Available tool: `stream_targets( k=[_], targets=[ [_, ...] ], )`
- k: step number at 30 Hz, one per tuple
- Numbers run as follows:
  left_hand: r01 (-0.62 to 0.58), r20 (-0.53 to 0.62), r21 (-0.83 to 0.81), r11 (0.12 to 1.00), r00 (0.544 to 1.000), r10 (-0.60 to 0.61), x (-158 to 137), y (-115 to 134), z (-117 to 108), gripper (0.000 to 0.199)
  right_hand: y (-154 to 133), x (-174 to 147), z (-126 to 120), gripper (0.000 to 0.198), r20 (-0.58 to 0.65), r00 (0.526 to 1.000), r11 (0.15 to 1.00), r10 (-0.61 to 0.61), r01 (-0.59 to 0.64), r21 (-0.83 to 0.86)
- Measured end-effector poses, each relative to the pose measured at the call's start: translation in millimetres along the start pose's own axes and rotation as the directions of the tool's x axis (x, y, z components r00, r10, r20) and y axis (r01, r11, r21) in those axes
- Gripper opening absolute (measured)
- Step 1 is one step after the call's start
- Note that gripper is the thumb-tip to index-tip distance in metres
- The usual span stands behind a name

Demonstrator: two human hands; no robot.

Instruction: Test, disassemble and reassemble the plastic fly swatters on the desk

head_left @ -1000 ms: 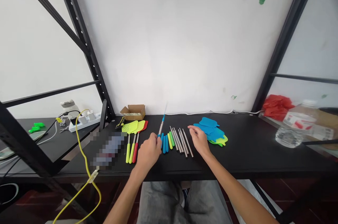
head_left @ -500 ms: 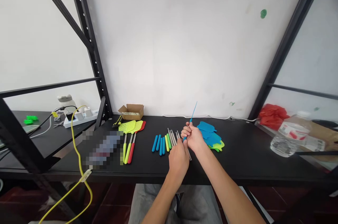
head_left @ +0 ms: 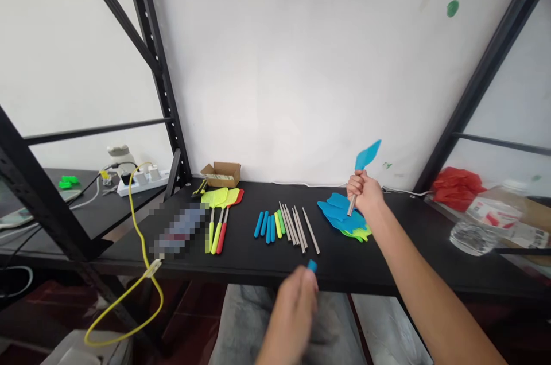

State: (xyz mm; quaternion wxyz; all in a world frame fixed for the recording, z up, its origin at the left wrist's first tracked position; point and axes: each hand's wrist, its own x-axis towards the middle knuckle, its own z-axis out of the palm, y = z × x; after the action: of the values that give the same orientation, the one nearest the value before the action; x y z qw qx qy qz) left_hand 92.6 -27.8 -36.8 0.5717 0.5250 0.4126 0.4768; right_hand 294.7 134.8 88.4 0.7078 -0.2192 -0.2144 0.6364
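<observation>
1. Rods [head_left: 290, 226] and grips [head_left: 270, 227] are laid beyond the left hand [head_left: 295, 307]; swatter heads [head_left: 338, 213] are piled near the right hand [head_left: 365, 190].
2. A blue-headed rod [head_left: 367, 155] is clasped in the right hand, head uppermost.
3. A blue grip [head_left: 312, 265], mostly hidden, is pinched by the left hand.

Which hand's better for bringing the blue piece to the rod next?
Probably the left hand: it holds the blue piece, while the right hand holds the metal rod, its lower end bare.

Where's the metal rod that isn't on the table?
On the right of the head view: the metal rod is in the right hand, its lower end seen against the blue swatter heads.
</observation>
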Motion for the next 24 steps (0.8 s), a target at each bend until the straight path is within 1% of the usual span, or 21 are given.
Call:
stream_targets(
  k=[1, 2, 4, 5, 7, 9, 11, 12, 15, 18, 20, 24],
  targets=[
    [-0.057, -0.069, 0.133, 0.989, 0.995, 0.067, -1, 2, -10, 0.044, -3, -3, -5, 0.025, 0.043, 0.999, 0.999, 0.029, -0.027, -0.037],
    [-0.091, -0.131, 0.283, 0.955, 0.982, 0.133, 1, 7, -21, 0.042, -1, -8, -11, 0.025, 0.070, 0.996, 0.996, 0.055, -0.050, -0.078],
    [-0.086, -0.209, 0.509, 0.856, 0.953, 0.220, 14, 19, -45, 0.038, 15, -15, -20, 0.024, 0.085, 0.992, 0.984, 0.095, -0.081, -0.156],
    [-0.066, -0.243, 0.590, 0.805, 0.936, 0.255, 23, 26, -58, 0.039, 26, -18, -24, 0.024, 0.086, 0.990, 0.980, 0.115, -0.098, -0.171],
    [-0.052, -0.258, 0.691, 0.721, 0.914, 0.312, 38, 39, -81, 0.042, 48, -22, -29, 0.022, 0.093, 0.984, 0.976, 0.152, -0.134, -0.173],
    [-0.031, -0.263, 0.753, 0.657, 0.901, 0.344, 51, 51, -99, 0.046, 64, -24, -30, 0.021, 0.097, 0.978, 0.973, 0.186, -0.170, -0.158],
    [-0.004, -0.265, 0.797, 0.604, 0.896, 0.356, 59, 59, -113, 0.048, 73, -26, -30, 0.021, 0.085, 0.972, 0.969, 0.218, -0.205, -0.141],
    [0.003, -0.250, 0.819, 0.573, 0.902, 0.352, 61, 61, -119, 0.050, 75, -27, -30, 0.021, 0.072, 0.970, 0.966, 0.233, -0.222, -0.131],
    [0.012, -0.170, 0.872, 0.490, 0.945, 0.280, 64, 60, -131, 0.052, 76, -31, -34, 0.023, 0.050, 0.966, 0.963, 0.255, -0.249, -0.104],
    [-0.006, -0.114, 0.881, 0.474, 0.968, 0.225, 60, 51, -135, 0.051, 78, -34, -41, 0.020, 0.049, 0.968, 0.962, 0.247, -0.239, -0.132],
    [-0.035, -0.081, 0.883, 0.468, 0.971, 0.226, 56, 45, -134, 0.046, 81, -35, -46, 0.019, 0.045, 0.968, 0.956, 0.247, -0.236, -0.172],
    [-0.076, -0.042, 0.903, 0.422, 0.964, 0.262, 50, 41, -130, 0.039, 87, -34, -53, 0.020, 0.038, 0.960, 0.938, 0.277, -0.262, -0.228]
  ],
)
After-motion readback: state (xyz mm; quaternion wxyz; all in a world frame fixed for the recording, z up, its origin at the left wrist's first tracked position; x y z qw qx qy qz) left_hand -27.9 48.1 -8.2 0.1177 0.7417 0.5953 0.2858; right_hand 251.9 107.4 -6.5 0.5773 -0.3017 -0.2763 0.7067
